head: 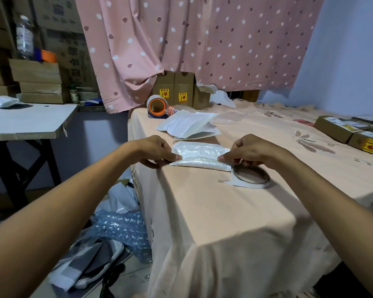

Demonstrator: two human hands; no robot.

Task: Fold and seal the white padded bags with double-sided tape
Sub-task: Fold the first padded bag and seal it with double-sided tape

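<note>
A white padded bag point(199, 157) lies folded lengthwise on the peach tablecloth near the table's left edge. My left hand point(157, 150) pinches the bag's left end at the fold. My right hand point(249, 150) pinches its right end. A roll of white double-sided tape point(251, 177) lies flat just in front of my right hand, with a short loose tail pointing left. Behind the folded bag, a small pile of unfolded white padded bags point(188, 125) rests on the cloth.
A packing-tape dispenser with an orange core point(157, 107) and brown cartons point(179, 89) stand at the table's back. More small cartons point(353, 132) sit at the right edge. A side table point(26, 121) is at left; bubble wrap point(121, 231) lies on the floor.
</note>
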